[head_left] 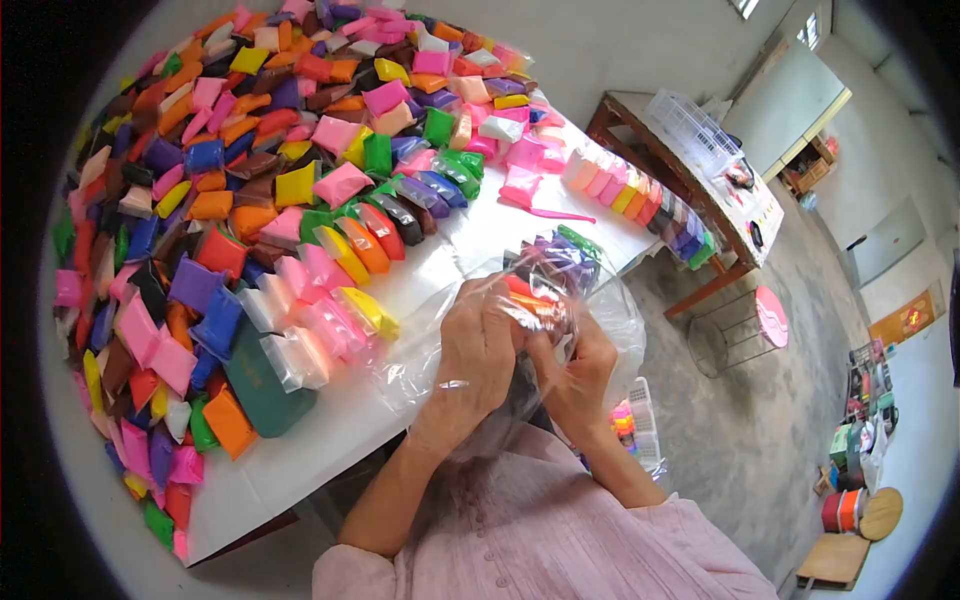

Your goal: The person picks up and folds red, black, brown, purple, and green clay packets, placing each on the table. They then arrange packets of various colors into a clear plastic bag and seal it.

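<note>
Both my hands are in front of my chest at the table's edge, closed on a transparent plastic bag (620, 315). My left hand (475, 340) grips the bag from the left, its fingers bent over the top. Opposite it, my right hand (577, 370) pinches the bag with the thumb toward the middle. Orange and red packets (537, 302) show between the hands through the shiny film. Purple and green packets (565, 250) lie just beyond the fingertips. Glare and folds hide where some fingertips end.
A large heap of coloured packets (210, 205) covers the white table's left side. Packet rows (385, 235) lie near my left hand, beside a dark green slab (265, 380). Another row (640, 200) stands farther right. A pink stool (768, 318) and a white basket (645, 425) are at right.
</note>
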### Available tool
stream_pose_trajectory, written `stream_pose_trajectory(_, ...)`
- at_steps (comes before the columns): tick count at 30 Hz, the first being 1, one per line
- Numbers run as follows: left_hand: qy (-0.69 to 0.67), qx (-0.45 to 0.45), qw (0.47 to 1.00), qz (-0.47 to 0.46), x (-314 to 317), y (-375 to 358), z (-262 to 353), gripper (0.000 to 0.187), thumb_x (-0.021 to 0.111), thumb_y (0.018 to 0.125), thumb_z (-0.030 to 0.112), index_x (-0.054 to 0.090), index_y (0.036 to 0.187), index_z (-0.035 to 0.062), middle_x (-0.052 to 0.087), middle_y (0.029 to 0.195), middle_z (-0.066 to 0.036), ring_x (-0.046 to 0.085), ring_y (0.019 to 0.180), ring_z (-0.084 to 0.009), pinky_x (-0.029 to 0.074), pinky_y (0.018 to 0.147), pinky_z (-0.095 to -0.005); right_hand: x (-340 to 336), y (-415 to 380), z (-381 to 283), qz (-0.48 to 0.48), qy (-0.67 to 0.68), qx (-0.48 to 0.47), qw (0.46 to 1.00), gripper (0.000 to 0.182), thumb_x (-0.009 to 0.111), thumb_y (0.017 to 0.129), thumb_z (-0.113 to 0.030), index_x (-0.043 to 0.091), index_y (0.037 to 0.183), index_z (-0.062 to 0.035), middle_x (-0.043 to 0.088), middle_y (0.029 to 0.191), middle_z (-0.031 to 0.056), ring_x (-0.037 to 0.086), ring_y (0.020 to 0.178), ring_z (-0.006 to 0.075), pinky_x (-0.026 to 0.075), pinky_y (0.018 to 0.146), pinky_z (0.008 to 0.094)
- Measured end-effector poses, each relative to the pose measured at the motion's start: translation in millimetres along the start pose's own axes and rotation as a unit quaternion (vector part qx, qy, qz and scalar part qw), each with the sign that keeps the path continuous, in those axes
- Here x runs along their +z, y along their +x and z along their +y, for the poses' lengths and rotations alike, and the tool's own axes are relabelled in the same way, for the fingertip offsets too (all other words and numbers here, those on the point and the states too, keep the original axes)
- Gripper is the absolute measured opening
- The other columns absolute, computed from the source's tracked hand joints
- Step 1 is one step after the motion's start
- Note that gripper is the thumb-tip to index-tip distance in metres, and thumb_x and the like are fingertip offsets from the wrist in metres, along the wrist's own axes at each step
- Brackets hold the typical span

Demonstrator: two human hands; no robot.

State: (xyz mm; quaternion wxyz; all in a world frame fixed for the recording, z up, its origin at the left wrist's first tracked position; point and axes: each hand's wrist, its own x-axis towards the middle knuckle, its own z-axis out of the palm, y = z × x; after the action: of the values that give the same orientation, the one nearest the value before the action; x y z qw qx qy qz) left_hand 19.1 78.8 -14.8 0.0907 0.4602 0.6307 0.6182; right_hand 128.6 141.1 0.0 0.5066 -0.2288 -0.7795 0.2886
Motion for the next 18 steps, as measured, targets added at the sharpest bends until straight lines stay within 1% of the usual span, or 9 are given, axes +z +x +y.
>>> stream_pose_trajectory(1, -0.044, -0.023, 0.999, -0.008, -2, 2, 8, 0.037, 0.046, 0.099, 0.022, 0.055, 0.116, -0.0085, 0.057, 0.102, -0.025, 0.06, 0.092, -0.0385, 0.048, 0.081, -0.0402, 0, -1, 2, 0.003, -0.043, -0.035, 0.998, 0.026, 0.072, 0.079, -0.007, 0.065, 0.102, 0.0019, 0.062, 0.078, 0.013, 0.06, 0.065, 0.0252, 0.047, 0.056, 0.0359)
stream_pose_trajectory(3, -0.003, -0.048, 0.999, 0.001, -4, 3, 25, 0.037, 0.046, 0.096, 0.015, 0.05, 0.119, -0.0139, 0.054, 0.107, -0.031, 0.056, 0.1, -0.0427, 0.046, 0.088, -0.0439, 0, 0, 0, 0.008, -0.13, -0.106, 0.986, 0.026, 0.072, 0.078, -0.007, 0.065, 0.101, 0.0013, 0.062, 0.079, 0.0141, 0.062, 0.068, 0.0295, 0.048, 0.058, 0.0381)
stream_pose_trajectory(4, 0.017, -0.061, 0.998, 0.006, -3, 2, 29, 0.038, 0.046, 0.095, 0.012, 0.047, 0.121, -0.0166, 0.053, 0.109, -0.034, 0.054, 0.104, -0.0448, 0.045, 0.092, -0.0457, 1, -1, 0, 0.013, -0.139, -0.101, 0.985, 0.025, 0.072, 0.078, -0.008, 0.064, 0.101, 0.0009, 0.061, 0.079, 0.0142, 0.061, 0.068, 0.0307, 0.048, 0.058, 0.0386)
stream_pose_trajectory(6, 0.089, -0.009, 0.995, 0.036, -2, -3, 28, 0.035, 0.048, 0.094, 0.012, 0.051, 0.118, -0.0129, 0.055, 0.11, -0.03, 0.056, 0.1, -0.0429, 0.046, 0.09, -0.0441, 4, -1, -1, 0.022, -0.156, -0.092, 0.983, 0.025, 0.072, 0.079, -0.01, 0.064, 0.1, 0.0001, 0.06, 0.078, 0.0145, 0.061, 0.07, 0.0332, 0.048, 0.059, 0.0397)
stream_pose_trajectory(9, 0.185, 0.051, 0.978, 0.075, 0, -12, 23, 0.033, 0.051, 0.093, 0.01, 0.051, 0.119, -0.0107, 0.055, 0.111, -0.027, 0.055, 0.101, -0.0419, 0.045, 0.09, -0.0443, 6, -1, 2, 0.005, -0.158, -0.086, 0.984, 0.028, 0.071, 0.08, -0.014, 0.064, 0.104, -0.0006, 0.059, 0.078, 0.0143, 0.061, 0.068, 0.0325, 0.047, 0.057, 0.04)
stream_pose_trajectory(10, 0.216, 0.067, 0.97, 0.087, 0, -15, 21, 0.033, 0.052, 0.092, 0.009, 0.05, 0.119, -0.0105, 0.054, 0.111, -0.027, 0.054, 0.102, -0.0418, 0.045, 0.09, -0.0448, 6, -2, 2, 0.003, -0.174, -0.083, 0.981, 0.031, 0.072, 0.079, -0.012, 0.064, 0.107, -0.001, 0.061, 0.08, 0.0148, 0.062, 0.067, 0.0301, 0.048, 0.057, 0.0382)
stream_pose_trajectory(12, 0.216, 0.061, 0.969, 0.106, 2, -20, 16, 0.035, 0.055, 0.09, 0.007, 0.049, 0.12, -0.0096, 0.053, 0.111, -0.026, 0.054, 0.102, -0.0406, 0.045, 0.09, -0.0435, 8, -4, 2, -0.002, -0.203, -0.077, 0.976, 0.037, 0.074, 0.077, -0.009, 0.064, 0.112, -0.0017, 0.064, 0.084, 0.0158, 0.064, 0.066, 0.0254, 0.049, 0.057, 0.0346)
stream_pose_trajectory(16, 0.2, 0.031, 0.971, 0.127, 4, -23, 16, 0.036, 0.059, 0.088, 0.005, 0.048, 0.121, -0.0062, 0.053, 0.109, -0.022, 0.055, 0.099, -0.0368, 0.046, 0.087, -0.0409, 16, -5, 6, 0.021, -0.19, -0.054, 0.98, 0.029, 0.075, 0.076, -0.009, 0.064, 0.103, -0.0032, 0.064, 0.082, 0.0135, 0.062, 0.063, 0.0226, 0.048, 0.054, 0.0333)
stream_pose_trajectory(18, 0.172, 0.004, 0.98, 0.105, 1, -26, 18, 0.034, 0.06, 0.088, 0.005, 0.05, 0.12, -0.0043, 0.054, 0.11, -0.021, 0.056, 0.096, -0.035, 0.047, 0.084, -0.0397, 21, -7, 14, 0.044, -0.171, -0.035, 0.984, 0.025, 0.075, 0.075, -0.009, 0.063, 0.097, -0.0041, 0.063, 0.08, 0.0118, 0.061, 0.06, 0.0218, 0.047, 0.052, 0.0331)
